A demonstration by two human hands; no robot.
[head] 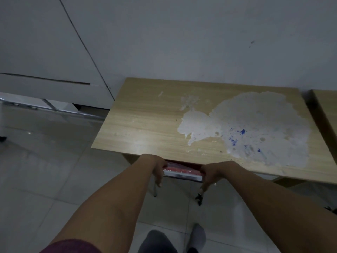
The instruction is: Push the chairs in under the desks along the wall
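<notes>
The chair (pixel 182 172) is held at its back edge by both hands, and it sits almost wholly under the table (pixel 145 125), only a red strip and a pale rim showing past the front edge. The left hand (pixel 157 168) is curled over the left end of that rim, fingers closed on it; the right hand (pixel 212 173) is closed on the right end the same way. For the push to go well, equal pressure is wanted from both hands, so the chair is kept square to the table and its legs (pixel 155 190) are not skewed into the frame. A low, level shove looks best, with knuckles kept clear of the table's underside. Little travel seems left, so the push is best eased off gently, lest the table be knocked against the wall (pixel 200 42). The seat appears red and glossy, perhaps wrapped in plastic, on thin metal legs; more cannot be told, most of it being hidden. The tabletop is pale wood grain, marked by a large white patch (pixel 255 125) flecked with blue. A second table (pixel 326 106) stands just beside it at right
</notes>
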